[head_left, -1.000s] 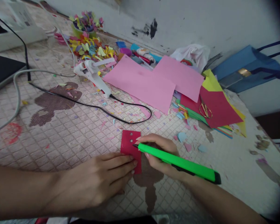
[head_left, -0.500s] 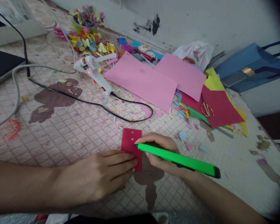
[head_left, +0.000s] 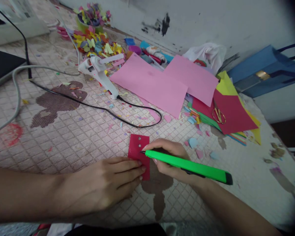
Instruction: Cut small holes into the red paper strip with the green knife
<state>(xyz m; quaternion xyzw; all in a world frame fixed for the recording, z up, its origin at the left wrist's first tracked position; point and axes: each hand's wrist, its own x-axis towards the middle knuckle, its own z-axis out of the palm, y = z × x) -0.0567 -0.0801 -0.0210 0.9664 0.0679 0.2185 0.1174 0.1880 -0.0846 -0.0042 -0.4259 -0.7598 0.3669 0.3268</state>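
Observation:
A small red paper rectangle [head_left: 139,149] lies flat on the cloth-covered table, with two small round holes near its far end. My left hand [head_left: 103,183] rests flat across its near part, fingers stretched out, pressing on the paper. Between the thumb and fingers of my right hand [head_left: 173,155] is a thick bright green pen [head_left: 186,165] with black ends. Its dark, thin tip touches or hovers just above the paper below the holes; which of the two I cannot tell. A faint curved line shows at the paper's left side.
Beyond my hands lies a white glue gun [head_left: 103,82] with a black cable [head_left: 108,113]. Pink sheets [head_left: 152,85], a red sheet [head_left: 236,114] and gold scissors [head_left: 218,115] lie ahead and right. Paper scraps and a filled bowl [head_left: 85,26] sit at the back.
Both hands, the pen and the paper keep nearly the same places. The whole view has shifted very slightly.

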